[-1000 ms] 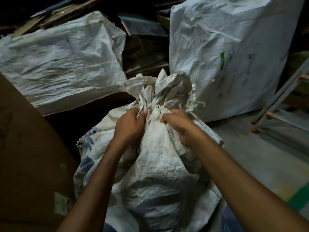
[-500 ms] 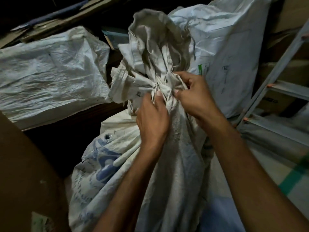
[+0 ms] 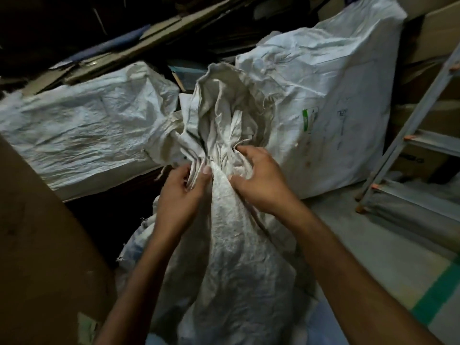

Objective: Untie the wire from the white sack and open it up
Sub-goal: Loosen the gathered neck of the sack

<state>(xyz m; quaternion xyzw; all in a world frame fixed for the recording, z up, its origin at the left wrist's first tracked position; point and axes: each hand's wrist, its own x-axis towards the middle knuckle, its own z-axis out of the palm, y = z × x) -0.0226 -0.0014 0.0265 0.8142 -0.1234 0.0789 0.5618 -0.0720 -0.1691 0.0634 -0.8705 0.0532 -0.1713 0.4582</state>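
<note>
A woven white sack (image 3: 234,245) stands upright in front of me, its neck bunched tight and its loose mouth (image 3: 224,105) flaring above the bunch. My left hand (image 3: 181,195) pinches the gathered folds on the left side of the neck between thumb and fingers. My right hand (image 3: 258,178) grips the folds on the right side of the neck. The wire is hidden among the folds and under my fingers; I cannot make it out.
Two other filled white sacks stand behind: one lying at the left (image 3: 87,130), one upright at the right (image 3: 328,100). A brown cardboard panel (image 3: 42,245) rises at the near left. A metal ladder (image 3: 408,145) leans at the right on the grey floor (image 3: 373,250).
The sack's neck was pulled up and closer between the earliest frame and now. My right hand has shifted lower on the neck's right side; my left thumb now presses the folds from the left.
</note>
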